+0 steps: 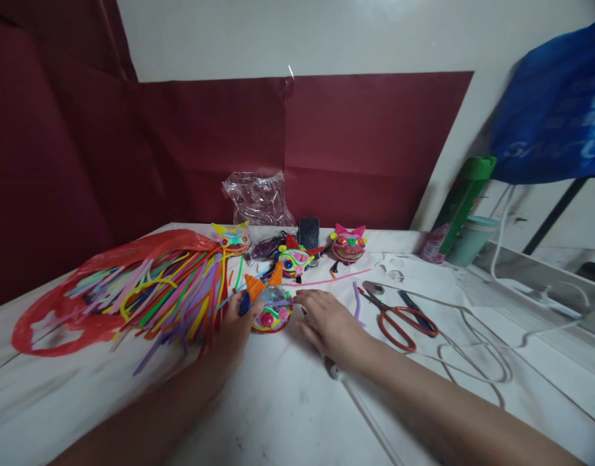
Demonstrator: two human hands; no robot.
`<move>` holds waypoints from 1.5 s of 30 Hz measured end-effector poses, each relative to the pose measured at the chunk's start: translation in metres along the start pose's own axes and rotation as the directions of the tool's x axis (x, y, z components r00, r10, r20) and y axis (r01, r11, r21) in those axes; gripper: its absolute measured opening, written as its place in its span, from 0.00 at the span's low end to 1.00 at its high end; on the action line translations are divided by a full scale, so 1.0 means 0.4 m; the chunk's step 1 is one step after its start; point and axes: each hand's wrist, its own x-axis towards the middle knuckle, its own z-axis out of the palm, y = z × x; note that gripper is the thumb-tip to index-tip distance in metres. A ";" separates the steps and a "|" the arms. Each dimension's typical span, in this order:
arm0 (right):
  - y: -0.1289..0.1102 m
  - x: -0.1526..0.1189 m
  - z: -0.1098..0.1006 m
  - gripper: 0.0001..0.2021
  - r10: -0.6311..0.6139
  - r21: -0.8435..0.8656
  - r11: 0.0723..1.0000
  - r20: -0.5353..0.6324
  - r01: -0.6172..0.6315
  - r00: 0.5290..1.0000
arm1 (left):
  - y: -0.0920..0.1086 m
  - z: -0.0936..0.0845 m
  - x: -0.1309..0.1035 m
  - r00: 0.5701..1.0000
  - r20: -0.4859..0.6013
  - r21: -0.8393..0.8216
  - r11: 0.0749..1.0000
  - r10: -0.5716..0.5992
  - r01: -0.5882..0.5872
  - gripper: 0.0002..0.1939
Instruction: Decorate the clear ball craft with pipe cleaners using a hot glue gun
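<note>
A small craft animal head (pixel 272 317) with orange ears, a clear dome and coiled coloured trim rests on the table in front of me. My left hand (pixel 239 323) grips its left side, fingers closed near the ears. Across the dome lies a purple pipe cleaner (pixel 276 303). Its right end meets the fingertips of my right hand (pixel 329 323), which are pinched together. Under my right wrist, a dark-tipped object (pixel 332 370) with a pale cord or rod shows only in part.
Left lies a red plastic bag (pixel 59 336) spilling many coloured pipe cleaners (pixel 171 291). Finished-looking heads stand behind: yellow-eared (pixel 233 238), blue-eyed (pixel 296 262), pink-eared (pixel 349 244). Orange-handled scissors (pixel 397 323), a dark cutter (pixel 416 312) and a looping white cable (pixel 486 362) lie right.
</note>
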 end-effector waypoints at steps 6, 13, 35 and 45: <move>-0.024 0.019 0.040 0.09 0.058 0.104 0.993 0.017 -0.060 0.998 | -0.012 -0.005 0.003 0.999 -0.005 0.089 0.995 0.035 -0.035 0.26; -0.023 0.000 0.068 0.11 -0.051 0.090 0.994 -0.052 0.056 0.997 | 0.000 0.003 -0.003 0.999 -0.028 0.113 0.993 0.032 -0.029 0.27; -0.030 -0.010 0.090 0.09 -0.013 0.106 0.994 -0.065 0.020 0.998 | 0.004 0.014 -0.014 0.996 -0.039 0.240 0.969 0.074 -0.063 0.36; -0.034 -0.010 0.098 0.05 0.150 0.165 0.976 -0.033 -0.143 0.988 | 0.022 0.032 -0.021 0.994 -0.088 0.298 0.954 0.061 -0.032 0.37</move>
